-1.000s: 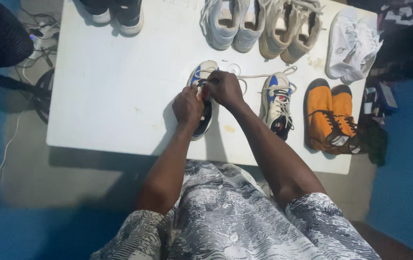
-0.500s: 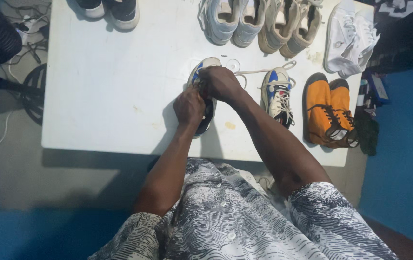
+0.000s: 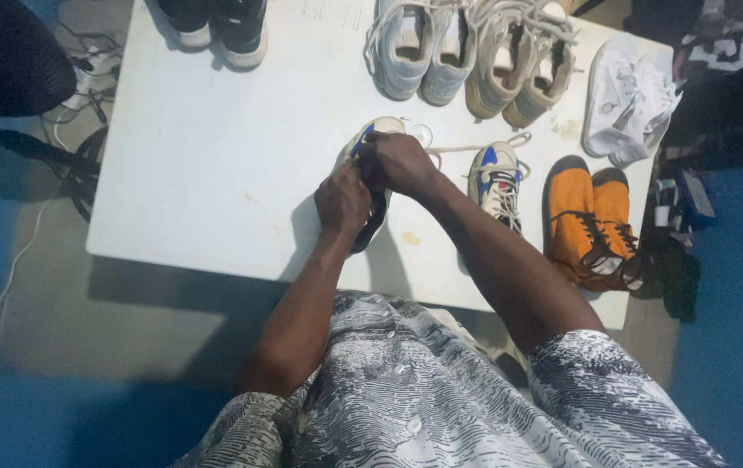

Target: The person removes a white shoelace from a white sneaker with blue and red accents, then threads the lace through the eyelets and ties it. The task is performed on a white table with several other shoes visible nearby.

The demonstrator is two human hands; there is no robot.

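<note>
A white and blue sneaker [image 3: 378, 130] lies on the white table [image 3: 215, 165] in front of me, mostly covered by both hands. My left hand [image 3: 342, 198] grips its near side. My right hand [image 3: 399, 162] closes over its upper part by the laces. A cream lace [image 3: 458, 148] runs from under my right hand toward the matching sneaker [image 3: 497, 184] on the right.
An orange pair of boots [image 3: 593, 221] stands at the right edge. At the back are dark shoes [image 3: 215, 24], white high-tops [image 3: 419, 52], beige sneakers [image 3: 523, 61] and a crumpled white bag [image 3: 632, 95]. Cables [image 3: 85, 69] lie on the floor, left.
Both hands stay on the same sneaker with only slight finger shifts. The camera view has drifted a little; nothing else on the table moved.
</note>
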